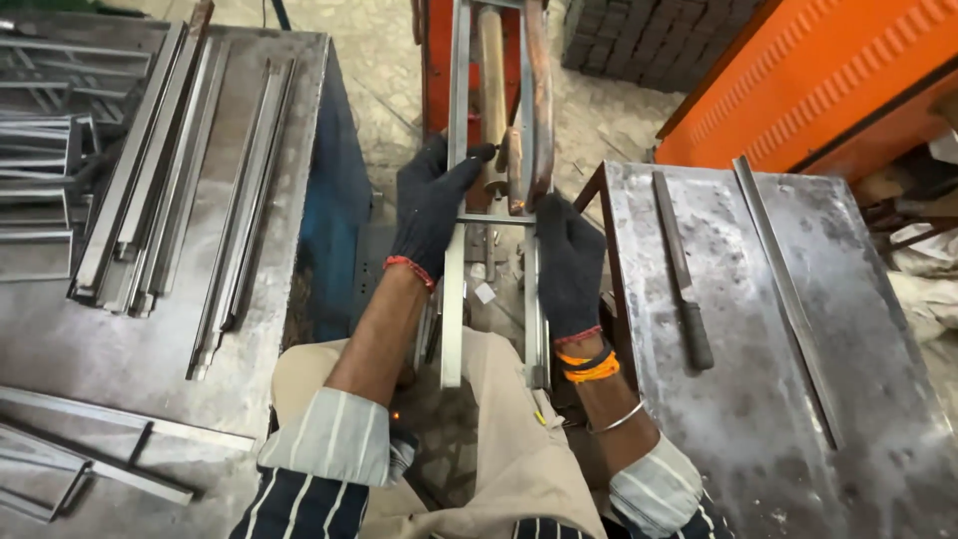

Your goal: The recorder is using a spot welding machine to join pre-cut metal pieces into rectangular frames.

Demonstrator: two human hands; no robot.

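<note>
Both my hands wear dark knit gloves. My left hand [431, 205] grips the left rail of a narrow steel frame [452, 319] near its cross-bar. My right hand [569, 265] holds the right rail of the same frame just below the cross-bar. The frame runs away from me over my lap, between two metal tables, into an orange machine [436, 60] with a rusty curved lever [540, 100] and a wooden-coloured handle [491, 80].
A steel table [120, 339] on the left carries several long angle bars [160, 170] and flat strips. On the right, another steel table [758, 399] bears a long file [679, 260] and a flat bar [788, 299]. An orange cabinet [828, 80] stands behind.
</note>
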